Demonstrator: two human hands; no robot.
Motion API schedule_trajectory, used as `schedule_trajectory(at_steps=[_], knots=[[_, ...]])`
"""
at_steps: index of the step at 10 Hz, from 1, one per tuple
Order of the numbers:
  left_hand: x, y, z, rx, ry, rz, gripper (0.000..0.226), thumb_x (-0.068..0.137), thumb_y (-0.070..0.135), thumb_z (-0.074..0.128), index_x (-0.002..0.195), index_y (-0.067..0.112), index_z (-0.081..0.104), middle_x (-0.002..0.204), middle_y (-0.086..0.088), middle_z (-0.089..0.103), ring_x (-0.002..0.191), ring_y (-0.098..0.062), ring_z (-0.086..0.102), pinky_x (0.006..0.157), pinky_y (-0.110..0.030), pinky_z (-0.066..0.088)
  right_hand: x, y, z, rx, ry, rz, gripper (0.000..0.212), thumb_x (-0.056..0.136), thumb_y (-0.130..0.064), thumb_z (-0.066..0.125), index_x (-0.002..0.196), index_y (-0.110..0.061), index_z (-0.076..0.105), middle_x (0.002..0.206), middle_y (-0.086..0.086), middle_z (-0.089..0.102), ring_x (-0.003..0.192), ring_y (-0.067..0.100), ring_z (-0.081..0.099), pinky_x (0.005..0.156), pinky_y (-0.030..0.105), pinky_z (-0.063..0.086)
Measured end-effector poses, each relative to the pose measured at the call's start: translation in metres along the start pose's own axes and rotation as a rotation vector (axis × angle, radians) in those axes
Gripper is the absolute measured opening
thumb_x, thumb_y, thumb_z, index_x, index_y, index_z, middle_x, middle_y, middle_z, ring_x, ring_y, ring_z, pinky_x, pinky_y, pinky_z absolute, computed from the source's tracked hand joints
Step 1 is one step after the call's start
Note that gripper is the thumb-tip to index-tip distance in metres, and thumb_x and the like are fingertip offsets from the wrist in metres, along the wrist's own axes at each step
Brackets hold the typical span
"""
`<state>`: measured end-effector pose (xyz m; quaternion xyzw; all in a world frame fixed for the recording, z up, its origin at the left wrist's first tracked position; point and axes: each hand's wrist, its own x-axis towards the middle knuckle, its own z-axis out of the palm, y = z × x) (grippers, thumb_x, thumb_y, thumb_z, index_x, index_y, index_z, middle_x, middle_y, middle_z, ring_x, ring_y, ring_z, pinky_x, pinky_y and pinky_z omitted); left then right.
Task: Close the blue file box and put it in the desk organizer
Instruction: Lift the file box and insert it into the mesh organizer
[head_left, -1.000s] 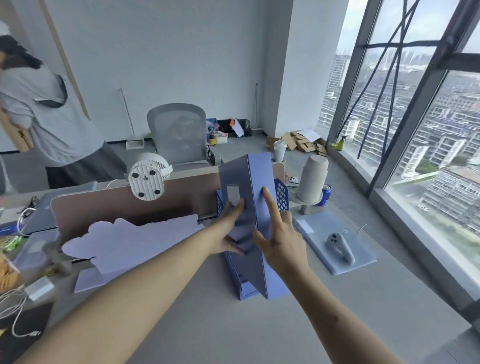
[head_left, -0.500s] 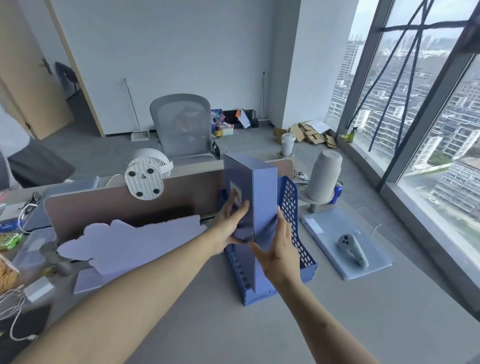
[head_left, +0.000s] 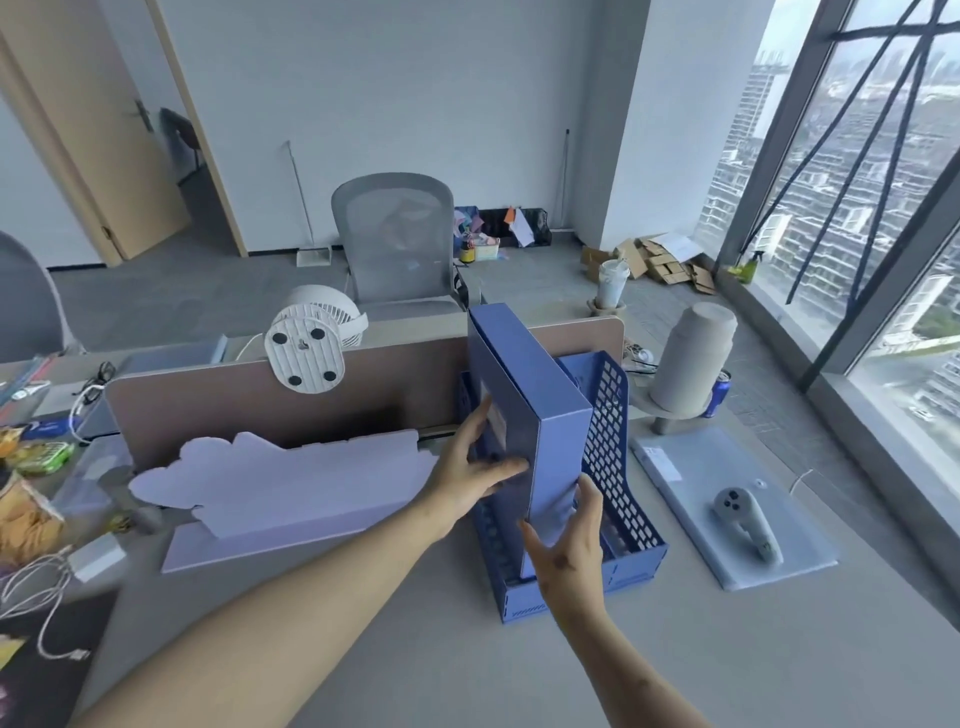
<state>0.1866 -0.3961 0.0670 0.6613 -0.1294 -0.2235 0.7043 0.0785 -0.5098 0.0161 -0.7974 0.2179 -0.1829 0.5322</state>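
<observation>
Now the blue box (head_left: 540, 415) is sitting lower, shut, in the organizer (head_left: 618, 441) at twelve o'clock. I am holding it with my left hand (head_left: 472, 475) and right hand (head_left: 569, 551), pushing it down.

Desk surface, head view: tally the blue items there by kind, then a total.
Closed blue file box, held upright by left hand and right hand: 1
Blue perforated plastic desk organizer: 1
Blue drink can: 1
Total: 3
</observation>
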Motion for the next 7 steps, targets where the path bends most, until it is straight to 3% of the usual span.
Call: schedule_trajectory(at_steps=[1,2,3,4,5,6,7], knots=[[-0.006,-0.008,-0.004,0.032,-0.021,-0.041,0.085,0.082,0.010,0.078,0.134,0.059,0.032,0.133,0.024,0.048,0.121,-0.017,0.061,0.077,-0.024,0.057,-0.006,0.015,0.007,-0.024,-0.013,0.022,0.078,0.081,-0.012,0.074,0.141,-0.021,0.026,0.139,-0.005,0.037,0.119,0.014,0.042,0.099,0.034,0.041],[-0.013,-0.018,-0.008,0.135,-0.045,-0.092,0.088,0.083,0.009,0.077,0.144,0.052,0.029,0.130,0.024,0.051,0.109,-0.007,0.065,0.072,-0.019,0.057,-0.013,0.037,0.015,-0.022,-0.051,0.056,0.078,0.078,-0.011,0.077,0.138,-0.019,0.028,0.135,0.002,0.042,0.122,0.025,0.045,0.105,0.045,0.043],[-0.017,-0.028,-0.008,0.218,-0.036,-0.131,0.089,0.083,0.012,0.078,0.150,0.044,0.029,0.146,0.013,0.046,0.113,-0.008,0.062,0.091,-0.039,0.057,-0.019,0.047,0.015,0.005,-0.066,0.096,0.071,0.076,-0.012,0.078,0.131,-0.023,0.035,0.126,0.000,0.051,0.113,0.024,0.051,0.092,0.039,0.048],[-0.021,-0.034,-0.007,0.242,-0.009,-0.171,0.086,0.083,0.013,0.078,0.149,0.041,0.032,0.152,0.000,0.047,0.138,-0.028,0.046,0.101,-0.050,0.049,-0.019,0.053,0.013,0.000,-0.088,0.103,0.062,0.075,-0.020,0.078,0.123,-0.031,0.041,0.116,-0.007,0.058,0.103,0.019,0.057,0.082,0.035,0.050],[-0.025,-0.036,-0.008,0.262,0.010,-0.192,0.081,0.085,0.014,0.076,0.149,0.039,0.034,0.147,-0.002,0.052,0.136,-0.029,0.047,0.103,-0.053,0.044,-0.012,0.051,0.004,0.005,-0.181,0.096,0.056,0.073,-0.028,0.079,0.118,-0.034,0.045,0.115,-0.008,0.061,0.106,0.019,0.058,0.088,0.040,0.052],[-0.029,-0.033,-0.012,0.332,0.011,-0.188,0.071,0.085,0.021,0.076,0.146,0.033,0.042,0.140,0.002,0.056,0.133,-0.024,0.050,0.094,-0.043,0.049,-0.008,0.045,-0.010,-0.010,-0.269,0.089,0.045,0.076,-0.025,0.076,0.112,-0.036,0.050,0.113,-0.008,0.064,0.108,0.020,0.059,0.096,0.038,0.049],[-0.038,-0.029,-0.027,0.509,-0.018,-0.142,0.059,0.087,0.026,0.074,0.142,0.026,0.050,0.141,0.005,0.057,0.129,-0.019,0.055,0.109,-0.040,0.046,0.005,0.019,-0.045,0.004,-0.356,0.079,0.044,0.083,-0.007,0.074,0.117,-0.023,0.051,0.112,-0.008,0.062,0.091,0.011,0.060,0.079,0.024,0.055]])
